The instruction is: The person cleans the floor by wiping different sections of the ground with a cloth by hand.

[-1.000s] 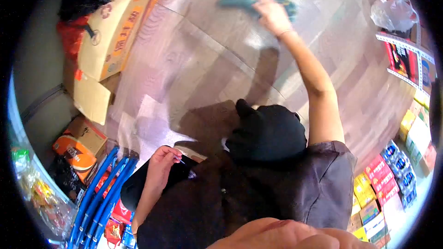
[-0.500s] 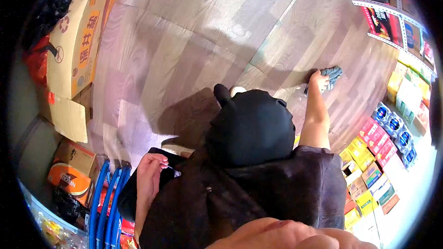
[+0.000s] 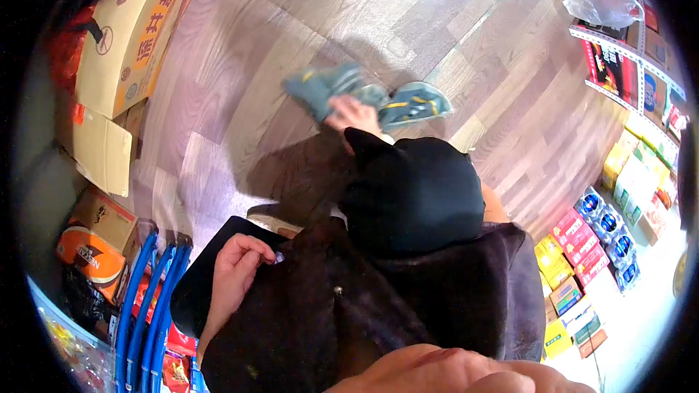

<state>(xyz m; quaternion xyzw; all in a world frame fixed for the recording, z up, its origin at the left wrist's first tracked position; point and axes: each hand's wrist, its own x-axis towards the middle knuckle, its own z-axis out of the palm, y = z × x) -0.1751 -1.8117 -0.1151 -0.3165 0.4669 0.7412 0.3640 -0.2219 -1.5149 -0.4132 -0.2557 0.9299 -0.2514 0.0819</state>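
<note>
My right hand is on a grey-blue cloth with pale stripes and yellow marks, low on the floor in front of me. Motion blurs the hand and part of the cloth. A second lobe of the same colours, with a yellow stripe, spreads to the right; I cannot tell whether it is one piece with the rest. My left hand rests by my left side near my dark clothing, fingers curled together. A small pale spot shows at its fingertips, too small to name. A rounded black shape hides my right forearm.
Wood-patterned floor spreads ahead. Cardboard boxes and blue tubes stand on the left. To the right are a white metal shelf with a clear plastic bag, colourful cartons and wrapped bottle packs.
My right hand has swept left across the floor with the cloth, from the right side to in front of me. The cloth now looks more spread out. My left hand has barely moved.
</note>
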